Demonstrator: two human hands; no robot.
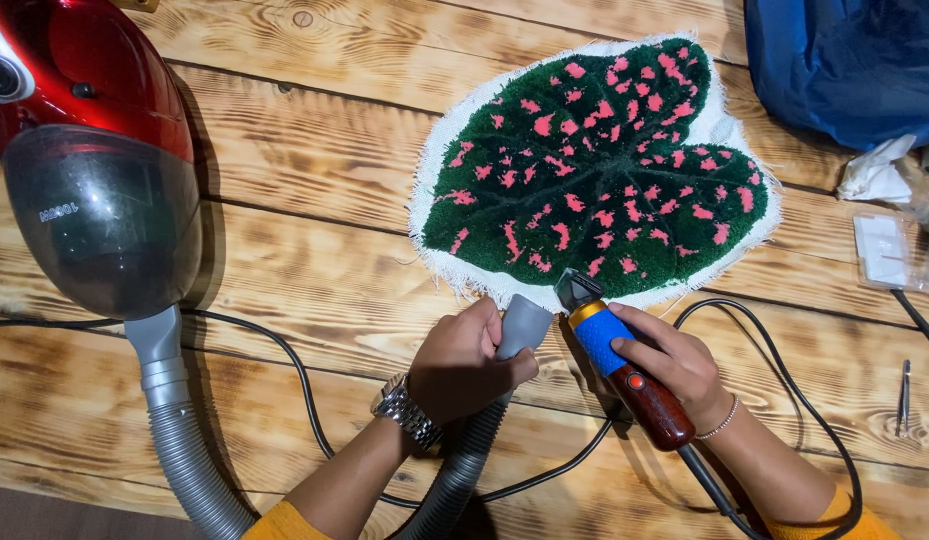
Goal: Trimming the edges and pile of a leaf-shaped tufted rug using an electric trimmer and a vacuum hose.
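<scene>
A leaf-shaped tufted rug (597, 165), dark green with pink spots and a frayed white edge, lies on a burnt-wood plank surface (315, 180) and serves as the landmark here. Far to the left of the rug sits a red canister vacuum cleaner (90, 150) with a smoky clear dust bin. Its grey ribbed hose (185, 450) runs down from the canister and curves back up towards the rug's lower edge. A black cable (285, 350) trails across the planks below the rug. Just below the rug's lower edge, the left hand (465, 365), wearing a metal wristwatch (405, 408), is clenched around the grey vacuum nozzle (525, 325), whose mouth sits right at the rug's fringe. Beside it, the right hand (675, 365), with a thin bracelet, grips an electric trimmer (615, 360) with a blue grip and dark red handle; its black cutting head touches the rug's bottom edge. Right of the rug lie a blue fabric bag (855, 60), crumpled white tissue (875, 170), a small clear packet (885, 250) and metal tweezers (904, 395).
</scene>
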